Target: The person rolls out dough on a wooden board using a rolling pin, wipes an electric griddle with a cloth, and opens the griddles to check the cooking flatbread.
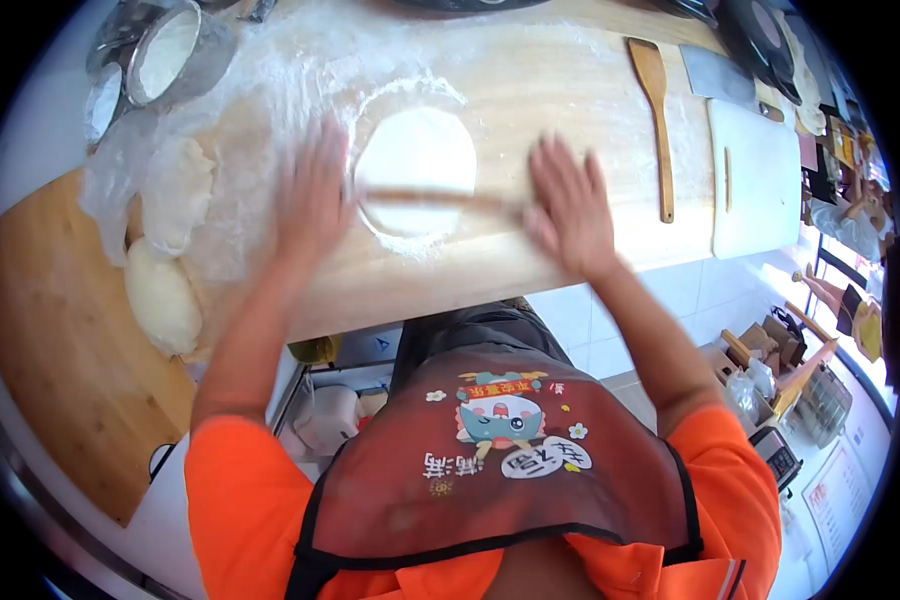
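Observation:
A thin wooden rolling pin (425, 198), blurred by motion, lies across a round, flat sheet of white dough (420, 150) on the floured wooden board (530, 90). At the pin's left end is my left hand (313, 195), smeared somewhat, its fingers stretched forward. My right hand (575, 205) is at the other end, palm down, with fingers extended and slightly spread. Neither hand's fingers wrap round the pin; the exact contact under the palms is hidden. Loose flour rings the dough's edge.
Dough lumps (163, 300) and a plastic bag (120, 180) sit at the left. A metal bowl of flour (168, 55) stands at the back left. To the right are a wooden spatula (658, 120), a broad metal blade (718, 75) and a white cutting board (760, 190).

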{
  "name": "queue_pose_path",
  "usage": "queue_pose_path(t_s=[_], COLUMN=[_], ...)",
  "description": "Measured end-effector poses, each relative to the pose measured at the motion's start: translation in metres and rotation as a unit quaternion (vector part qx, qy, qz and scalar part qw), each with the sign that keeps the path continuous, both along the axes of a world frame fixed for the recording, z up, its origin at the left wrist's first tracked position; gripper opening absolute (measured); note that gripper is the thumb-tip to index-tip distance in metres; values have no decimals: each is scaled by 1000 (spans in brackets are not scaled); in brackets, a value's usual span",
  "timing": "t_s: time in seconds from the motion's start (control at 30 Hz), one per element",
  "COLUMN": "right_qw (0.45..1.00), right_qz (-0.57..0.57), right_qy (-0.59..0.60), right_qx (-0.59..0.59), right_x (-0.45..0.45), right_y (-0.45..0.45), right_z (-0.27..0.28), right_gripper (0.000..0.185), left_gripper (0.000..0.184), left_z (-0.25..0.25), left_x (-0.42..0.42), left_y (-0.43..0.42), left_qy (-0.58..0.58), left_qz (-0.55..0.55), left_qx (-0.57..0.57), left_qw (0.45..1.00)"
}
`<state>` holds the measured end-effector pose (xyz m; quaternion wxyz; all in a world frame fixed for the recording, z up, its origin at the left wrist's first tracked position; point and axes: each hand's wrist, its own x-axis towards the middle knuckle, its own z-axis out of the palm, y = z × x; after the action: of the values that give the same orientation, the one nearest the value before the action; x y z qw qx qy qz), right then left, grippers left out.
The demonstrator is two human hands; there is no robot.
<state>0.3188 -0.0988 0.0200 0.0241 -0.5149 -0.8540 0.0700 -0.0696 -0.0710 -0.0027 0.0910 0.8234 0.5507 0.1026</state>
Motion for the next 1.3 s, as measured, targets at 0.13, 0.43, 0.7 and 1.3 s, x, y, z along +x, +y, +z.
queue_pose_path(t_s=[0.13, 0.43, 0.7, 1.3], right_qw=[994, 999, 999, 995], right_qz=[79, -17, 44, 0], right_qy=[33, 0, -13, -48], right_qx=[-73, 34, 14, 85], right_x=[-11, 0, -10, 7], right_y=[-24, 45, 46, 106], right_z=[21, -2, 5, -11], right_gripper=[77, 72, 67, 71], left_gripper=[72, 73, 66, 64], left_z=[1, -7, -18, -22], left_x=[-20, 9, -12, 23], left_y=[-19, 84, 88, 153], left_qy=[-8, 56, 4, 39], left_qz=[16, 28, 37, 80], left_qx=[-13, 63, 110, 153], left_qw=[1000, 996, 993, 984])
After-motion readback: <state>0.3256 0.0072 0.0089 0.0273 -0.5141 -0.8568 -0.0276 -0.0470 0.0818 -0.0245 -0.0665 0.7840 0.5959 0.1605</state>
